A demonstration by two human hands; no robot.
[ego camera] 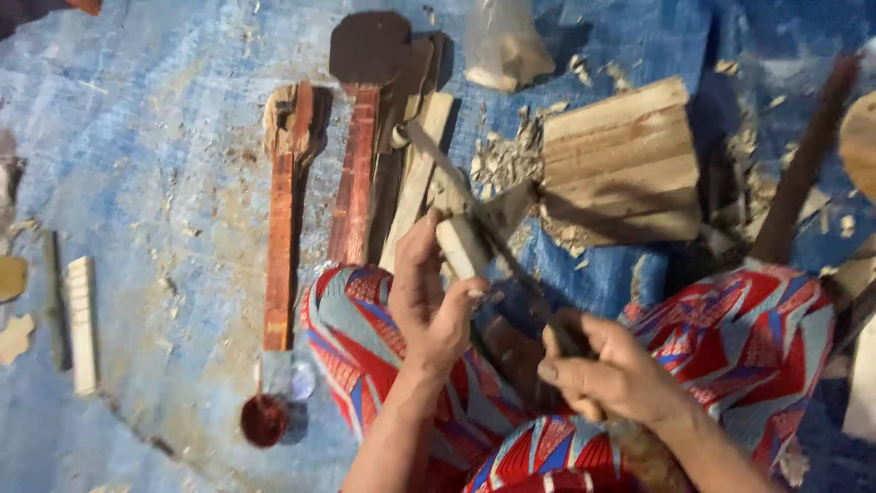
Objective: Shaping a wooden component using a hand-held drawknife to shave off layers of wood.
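My left hand (431, 294) grips a short pale wooden peg (461, 245), held tilted over my lap. My right hand (613, 370) is closed on the handle of a long dark blade (474, 212), which lies across the top of the peg and reaches up and left toward the boards. My legs are covered in a red, blue and white patterned cloth (766, 338). Wood shavings (506, 160) lie just beyond the peg.
On the blue tarp (146, 137) lie two long reddish carved wooden pieces (283, 210) (358, 155), pale slats (418, 173), a grooved wooden block (620, 164), a small white ribbed strip (82, 321), a red round lid (265, 420) and a clear plastic bag (504, 41).
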